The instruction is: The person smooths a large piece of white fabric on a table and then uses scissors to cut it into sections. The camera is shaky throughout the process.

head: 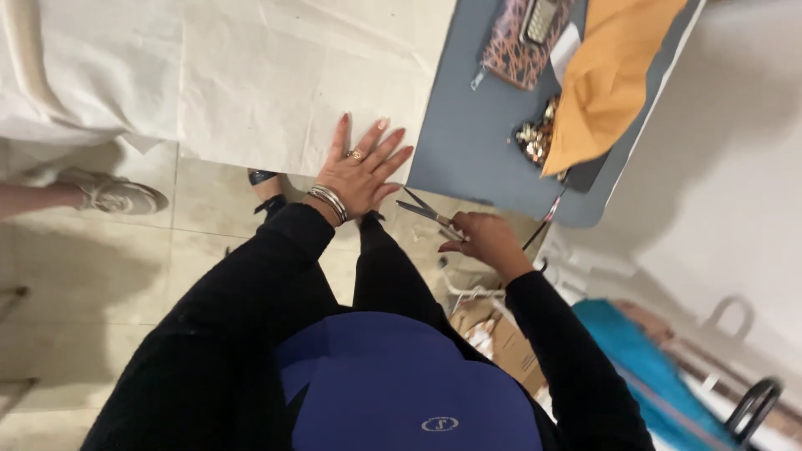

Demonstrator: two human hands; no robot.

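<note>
The person is standing at a grey tabletop [468,142] and is looking down at both hands. The left hand [361,171] is lying flat on a large sheet of cream cloth [276,75], near the lower edge of the sheet and close to its right corner. The grip of this hand is released: the fingers are spread wide and are pressing on the cloth, not closing around anything. A ring is showing on one finger, and several thin bangles [327,200] are sitting on the wrist, just above the black sleeve.

The right hand [484,240] is holding a pair of scissors [428,213]. Its grip is clenched around the handles, which are hidden inside the fingers. The blades are standing open and are pointing to the left, toward the edge of the cloth. The scissors are just beside the corner of the tabletop, in the air below its edge, and they are near the left hand but not touching it.

On the far part of the tabletop, an orange fabric [606,75] is lying, with a patterned pouch [518,50] to the left of it and a small heap of shiny gold pieces [535,138] under its lower edge.
</note>
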